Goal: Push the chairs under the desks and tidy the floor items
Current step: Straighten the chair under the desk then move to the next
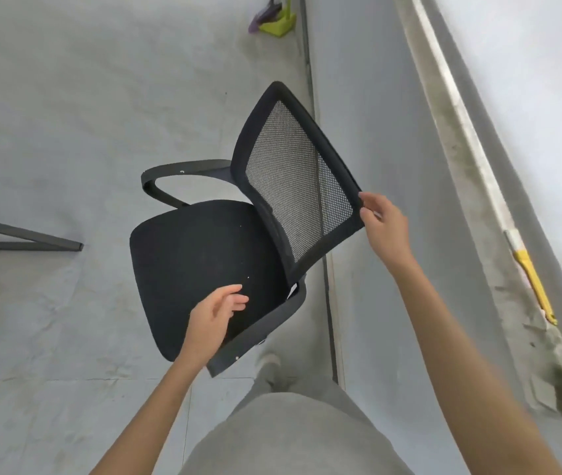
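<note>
The right hand (380,222) is pinching the top corner of the mesh-backed office chair (224,234), which is standing on the floor beside the counter leg (33,240). The left hand (216,315) is hovering over the seat, fingers loose. Chair-pushing seems underway; next, steering it toward that leg.

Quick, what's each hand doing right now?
Left hand: open, over the chair's seat, holding nothing.
Right hand: grips the backrest corner.

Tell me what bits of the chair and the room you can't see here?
- Chair legs, head view: hidden under its seat.
- Desk: only a dark metal frame shows, cut off by the left edge.
- Left hand: touching the seat or hovering, unclear.
- Green and purple item: cut off at the top, too small to name.
</note>
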Demonstrator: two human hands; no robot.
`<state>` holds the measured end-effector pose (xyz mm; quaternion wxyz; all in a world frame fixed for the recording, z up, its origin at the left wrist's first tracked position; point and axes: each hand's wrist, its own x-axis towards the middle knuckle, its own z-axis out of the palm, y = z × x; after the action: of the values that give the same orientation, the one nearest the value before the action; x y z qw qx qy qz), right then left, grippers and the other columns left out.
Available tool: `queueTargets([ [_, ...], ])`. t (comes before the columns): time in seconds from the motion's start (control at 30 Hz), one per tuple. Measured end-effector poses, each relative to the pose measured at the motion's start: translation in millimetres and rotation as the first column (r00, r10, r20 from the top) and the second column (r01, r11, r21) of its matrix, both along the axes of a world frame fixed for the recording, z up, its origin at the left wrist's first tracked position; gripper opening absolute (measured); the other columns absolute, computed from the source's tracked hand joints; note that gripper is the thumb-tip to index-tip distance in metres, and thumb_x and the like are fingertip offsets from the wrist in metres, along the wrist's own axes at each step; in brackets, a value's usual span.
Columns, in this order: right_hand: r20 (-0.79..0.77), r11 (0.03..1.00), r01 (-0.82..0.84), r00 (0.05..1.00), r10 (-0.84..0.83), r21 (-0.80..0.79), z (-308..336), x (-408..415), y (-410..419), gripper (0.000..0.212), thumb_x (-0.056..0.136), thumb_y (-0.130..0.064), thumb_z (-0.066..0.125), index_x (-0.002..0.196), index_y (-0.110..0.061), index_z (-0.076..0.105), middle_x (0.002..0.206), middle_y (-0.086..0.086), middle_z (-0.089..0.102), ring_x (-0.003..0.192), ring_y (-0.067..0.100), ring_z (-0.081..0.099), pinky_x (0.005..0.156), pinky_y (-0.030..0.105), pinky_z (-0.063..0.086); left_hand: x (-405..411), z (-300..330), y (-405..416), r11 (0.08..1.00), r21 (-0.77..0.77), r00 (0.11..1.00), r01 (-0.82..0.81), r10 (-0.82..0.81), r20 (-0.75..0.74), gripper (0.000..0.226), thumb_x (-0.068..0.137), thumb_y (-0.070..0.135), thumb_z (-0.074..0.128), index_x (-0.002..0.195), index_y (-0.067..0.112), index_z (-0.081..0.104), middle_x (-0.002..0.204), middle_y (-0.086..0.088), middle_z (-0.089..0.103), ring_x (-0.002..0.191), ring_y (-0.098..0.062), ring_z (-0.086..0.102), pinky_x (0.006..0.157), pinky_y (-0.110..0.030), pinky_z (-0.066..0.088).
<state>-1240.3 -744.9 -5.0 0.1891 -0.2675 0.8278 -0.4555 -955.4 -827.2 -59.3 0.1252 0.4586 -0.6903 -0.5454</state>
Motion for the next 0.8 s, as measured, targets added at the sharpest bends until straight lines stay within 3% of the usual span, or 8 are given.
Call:
queueTargets([
  [0.1,0.005,0.984,-0.021,1.000,0.020,0.179,-2.4,-52.7,-40.8,0.039,0.092,-0.012,0.041,0.130,-0.009,0.048,0.135,0.009,0.051,0.126,0.020,0.044,0.103,0.026,0.030,-55.9,6.9,-35.2,0.998,-0.006,0.998,0.056,-0.056,-0.024,0.026,0.096,0.012,0.040,0.111,0.021,0.060,0.092,0.015,0.065,0.088,0.001,0.063,0.086,-0.020,0.048],
  [0.2,0.128,0.947,-0.091,0.990,0.053,0.308,-4.3,-85.4,-71.8,0.041,0.096,-0.019,0.037,0.134,-0.005,0.043,0.138,0.009,0.045,0.130,0.023,0.038,0.107,0.031,0.026,-109.8,11.1,-51.7,0.994,0.015,0.993,0.108,-0.108,-0.052,0.028,0.095,0.012,0.041,0.117,0.013,0.058,0.099,0.006,0.065,0.096,-0.007,0.061,0.093,-0.027,0.047],
  [0.27,0.301,0.954,-0.143,0.952,0.060,0.264,-5.5,-94.2,-87.7,0.029,0.096,-0.020,0.036,0.111,-0.005,0.056,0.108,0.008,0.053,0.104,0.022,0.050,0.090,0.034,0.038,-142.3,11.0,-55.2,0.991,0.031,0.991,0.126,-0.125,-0.055,0.029,0.095,0.014,0.043,0.119,0.012,0.057,0.107,0.002,0.066,0.101,-0.011,0.060,0.097,-0.030,0.045],
  [0.33,0.423,0.959,-0.153,0.905,0.039,0.239,-4.5,-93.6,-96.2,0.026,0.094,-0.023,0.036,0.075,-0.013,0.051,0.077,0.005,0.050,0.070,0.019,0.046,0.064,0.030,0.038,-168.8,9.8,-52.8,0.989,0.044,0.990,0.140,-0.138,-0.039,0.030,0.094,0.013,0.045,0.123,0.011,0.055,0.118,-0.003,0.063,0.110,-0.013,0.057,0.098,-0.024,0.041],
  [0.4,0.450,0.949,-0.174,0.892,0.039,0.263,-3.8,-94.1,-98.8,0.034,0.095,-0.030,0.035,0.068,-0.015,0.051,0.068,0.001,0.051,0.061,0.014,0.048,0.057,0.027,0.039,-190.1,7.2,-47.3,0.983,0.047,0.984,0.176,-0.176,-0.013,0.035,0.094,0.011,0.044,0.129,0.010,0.050,0.128,-0.006,0.058,0.117,-0.014,0.052,0.096,-0.014,0.036],
  [0.5,0.556,0.904,-0.325,0.822,0.124,0.278,1.9,-100.2,-96.1,0.032,0.096,-0.032,0.033,0.078,-0.015,0.054,0.076,0.002,0.054,0.068,0.016,0.051,0.064,0.026,0.045,-212.7,3.1,-39.0,0.970,0.065,0.971,0.234,-0.237,0.037,0.048,0.094,0.016,0.048,0.140,0.010,0.035,0.142,-0.006,0.044,0.129,-0.016,0.041,0.104,-0.022,0.029],
  [0.7,0.612,0.620,-0.639,0.730,0.303,0.454,21.0,-103.6,-95.7,0.026,0.092,-0.007,0.035,0.100,0.000,0.058,0.101,0.015,0.065,0.096,0.029,0.064,0.088,0.036,0.053,-223.7,2.1,-9.0,0.984,0.043,0.982,0.172,-0.175,0.072,0.084,0.080,0.036,0.067,0.145,0.011,0.019,0.149,-0.008,0.027,0.137,-0.020,0.025,0.112,-0.034,0.023],
  [0.8,0.673,0.423,-0.751,0.651,0.350,0.506,24.1,-96.8,-94.6,0.034,0.090,-0.004,0.035,0.113,0.008,0.057,0.108,0.020,0.066,0.093,0.026,0.068,0.079,0.029,0.057,-214.1,-0.9,12.6,0.995,-0.021,0.987,0.102,-0.098,0.129,0.088,0.072,0.038,0.073,0.142,0.013,0.025,0.140,-0.008,0.032,0.131,-0.020,0.030,0.107,-0.033,0.029],
])
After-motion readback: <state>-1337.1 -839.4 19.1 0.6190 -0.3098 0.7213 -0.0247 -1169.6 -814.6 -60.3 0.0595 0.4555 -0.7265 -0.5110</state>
